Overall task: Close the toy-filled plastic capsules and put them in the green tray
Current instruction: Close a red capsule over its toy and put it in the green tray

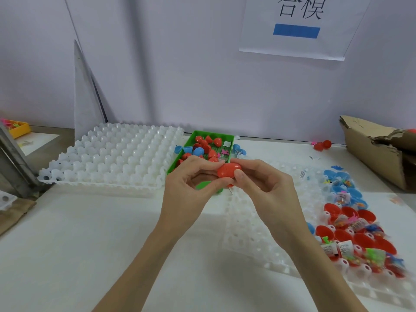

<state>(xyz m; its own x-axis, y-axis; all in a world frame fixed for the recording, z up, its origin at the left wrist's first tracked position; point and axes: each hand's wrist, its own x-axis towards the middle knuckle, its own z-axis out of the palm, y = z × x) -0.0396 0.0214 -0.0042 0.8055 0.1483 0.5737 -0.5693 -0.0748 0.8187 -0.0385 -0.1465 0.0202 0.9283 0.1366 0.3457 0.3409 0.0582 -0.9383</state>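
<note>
Two hands on one capsule, so this looks like the snap-it-shut step. Using the green tray (229, 138) as the anchor and going left to right: way off to its left there's a small yellow bin (19, 129) with bits of toy in it, then a big white moulded tray (108, 154) sitting right up against the green tray's left side. The green tray itself already has a bunch of red and blue capsule pieces in it, some looking like loose halves (hard to tell which are actually closed).

Just in front of the green tray, the left hand (191, 179) and right hand (261, 183) meet on a red capsule (228, 170). Left fingers are curled and pinching its left end, right thumb and fingers pinching the right end. It's held in the air over the tray's near edge, and there's a seam line showing, so I'd guess it isn't fully seated yet.

Right of the green tray, another white moulded tray (258, 233) holds the open capsule halves (351, 233), red and blue, with little bagged toys in them. Far right there's a torn cardboard box (378, 154).

What could go wrong: if the halves go together crooked, the rim won't click and it'll pop open once dropped in. Bag plastic caught in the seam would do the same. Squeezing on the ends could also squirt the thing out of the fingers.
</note>
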